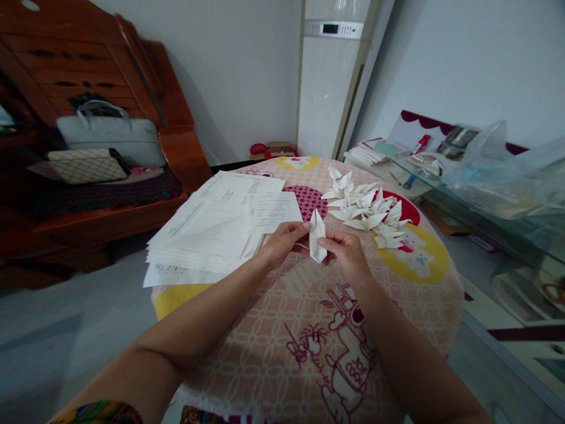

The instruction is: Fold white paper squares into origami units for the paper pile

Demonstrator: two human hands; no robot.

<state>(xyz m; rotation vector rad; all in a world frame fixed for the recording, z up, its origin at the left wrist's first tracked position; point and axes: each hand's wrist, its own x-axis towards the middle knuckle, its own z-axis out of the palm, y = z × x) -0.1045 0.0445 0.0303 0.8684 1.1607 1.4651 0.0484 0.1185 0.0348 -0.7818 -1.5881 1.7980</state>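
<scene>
Patterned sleeve (99, 413), lower left, nearest my camera; from it the left forearm (203, 321) reaches over the cloth-covered bench (251, 353). Beyond it, at left, I see a stack of printed sheets (198, 232), flat and unfolded, with a smaller printed slip (278, 211) at its right side. Centre: the left hand (282, 244) is closed in a pinch on the left side of a folded paper (316, 228), held upright above the bench; the right hand (348, 253) pinches its right side, thumb over the front face. Right: a cluster of folded paper pieces (369, 221) with spread points, shaped already. By comparison, I judge the held piece partly formed: narrow, pointed, creased lengthwise, its points not spread. How many sheets remain to be folded, I cannot tell.
</scene>
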